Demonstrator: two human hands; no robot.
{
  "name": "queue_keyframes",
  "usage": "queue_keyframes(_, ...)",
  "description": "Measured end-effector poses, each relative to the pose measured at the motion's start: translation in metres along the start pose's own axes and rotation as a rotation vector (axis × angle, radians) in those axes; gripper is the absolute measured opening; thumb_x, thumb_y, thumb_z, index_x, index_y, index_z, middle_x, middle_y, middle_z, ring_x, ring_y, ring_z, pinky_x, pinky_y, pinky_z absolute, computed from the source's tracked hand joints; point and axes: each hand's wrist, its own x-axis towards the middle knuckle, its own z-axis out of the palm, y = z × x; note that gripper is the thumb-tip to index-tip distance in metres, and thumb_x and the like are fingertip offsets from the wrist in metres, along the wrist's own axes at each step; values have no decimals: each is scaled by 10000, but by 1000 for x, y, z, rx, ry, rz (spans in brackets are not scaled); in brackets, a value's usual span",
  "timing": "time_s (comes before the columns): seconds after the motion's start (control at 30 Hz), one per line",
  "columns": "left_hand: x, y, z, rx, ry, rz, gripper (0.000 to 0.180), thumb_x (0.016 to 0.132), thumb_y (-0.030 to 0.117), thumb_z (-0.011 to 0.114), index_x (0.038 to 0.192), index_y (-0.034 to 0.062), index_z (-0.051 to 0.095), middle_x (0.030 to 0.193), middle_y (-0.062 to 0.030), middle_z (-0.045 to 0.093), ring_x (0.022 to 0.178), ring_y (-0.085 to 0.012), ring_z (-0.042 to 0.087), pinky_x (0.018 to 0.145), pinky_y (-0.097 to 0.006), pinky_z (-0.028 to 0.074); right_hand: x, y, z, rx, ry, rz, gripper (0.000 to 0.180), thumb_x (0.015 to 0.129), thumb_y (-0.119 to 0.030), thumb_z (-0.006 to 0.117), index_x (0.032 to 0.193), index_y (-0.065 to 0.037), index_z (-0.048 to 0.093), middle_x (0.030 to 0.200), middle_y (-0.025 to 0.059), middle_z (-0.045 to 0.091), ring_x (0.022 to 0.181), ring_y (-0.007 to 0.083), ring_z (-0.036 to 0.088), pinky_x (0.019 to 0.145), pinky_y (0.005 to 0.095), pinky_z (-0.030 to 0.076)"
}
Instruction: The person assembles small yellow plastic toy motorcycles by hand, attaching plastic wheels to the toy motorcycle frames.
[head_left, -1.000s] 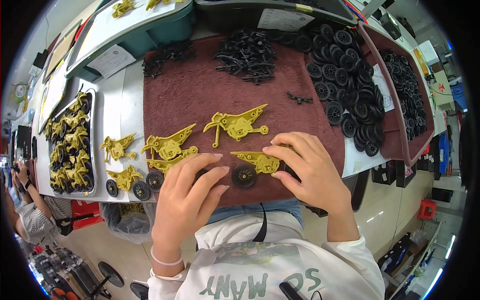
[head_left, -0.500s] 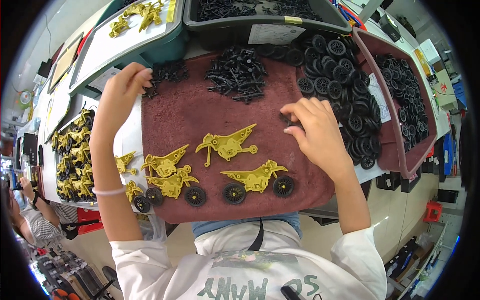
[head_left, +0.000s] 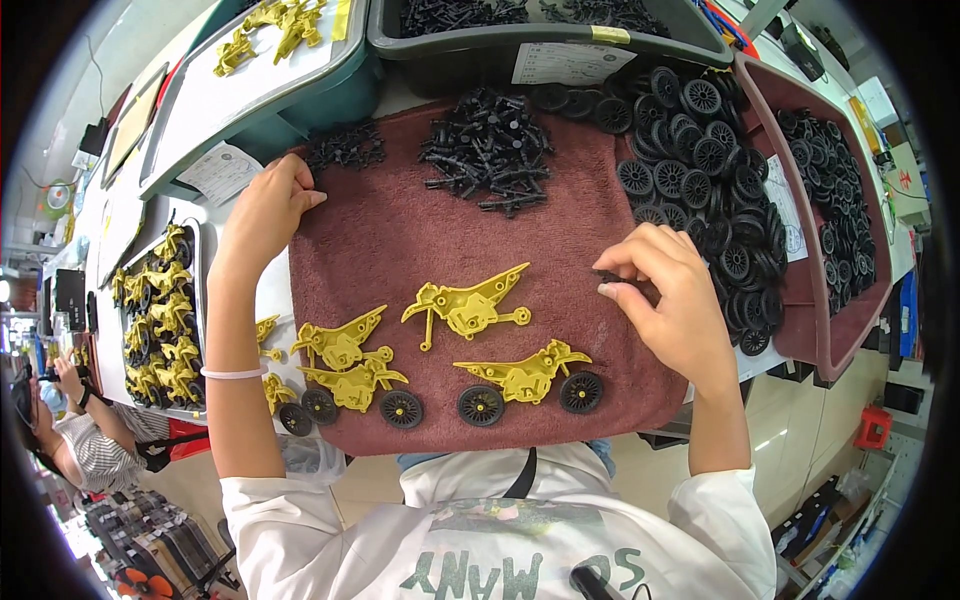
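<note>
My right hand (head_left: 672, 297) is closed in a pinch on a small black plastic part (head_left: 622, 279), above the right side of the maroon cloth (head_left: 380, 235). At the cloth's far left edge, my left hand (head_left: 268, 212) has its fingers drawn together; what they hold, if anything, is hidden. Just beyond it lies a pile of small black pieces (head_left: 345, 146). Between the hands rests a yellow toy motorcycle body half (head_left: 468, 308) without wheels. Nearer me, another yellow body half (head_left: 525, 380) lies with two black spoked wheels (head_left: 480, 405). More yellow bodies (head_left: 345, 385) overlap at the left.
A heap of black pegs (head_left: 485, 150) sits at the cloth's far side. Loose black wheels (head_left: 735, 205) pile up at the right against a maroon bin (head_left: 825, 340). A grey bin (head_left: 550, 45) stands at the back, a tray of yellow bikes (head_left: 200, 330) at left. Another person (head_left: 90, 430) is far left.
My left hand has drawn back toward me from the pile of small black pieces. My right hand, still pinching the small black part, has shifted slightly right and nearer. The view has shifted a little.
</note>
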Motion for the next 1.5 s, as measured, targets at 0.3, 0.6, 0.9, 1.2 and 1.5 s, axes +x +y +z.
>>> queue_keyframes(0.3,11,-8,-3,15,-106,-7,222,855,106,697,936,5,517,756,-148,561,719,-259,560,664,-374,453,-19,-5,-2,29,7,-6,145,753,-39,691,889,-55,640,847,49,591,808,250,548,776,359,403)
queue_keyframes(0.6,33,3,-14,-4,-362,-155,298,805,276,761,793,-15,697,758,-148,710,705,-282,696,663,-417,538,-39,-12,-5,158,120,84,187,693,48,696,858,-14,631,765,53,556,662,180,514,648,295,414)
queue_keyframes(0.9,5,11,-24,-130,-256,-138,212,781,201,663,794,-9,641,671,-110,662,639,-227,641,638,-356,500,-57,-10,-3,184,108,77,181,697,70,670,859,16,610,794,59,552,684,147,514,640,267,411)
queue_keyframes(1.2,-106,92,-42,-507,-167,-100,190,833,187,696,807,-2,696,704,-177,662,627,-305,642,634,-370,503,-68,-35,3,312,104,10,182,691,83,665,858,17,631,825,81,582,719,164,551,666,259,436)
queue_keyframes(1.5,-190,168,34,-1209,74,209,90,878,32,690,933,-11,633,900,-77,646,756,-140,643,643,-271,507,-84,-80,57,1040,64,-38,157,817,-20,729,930,7,624,984,129,580,920,177,584,779,279,470)
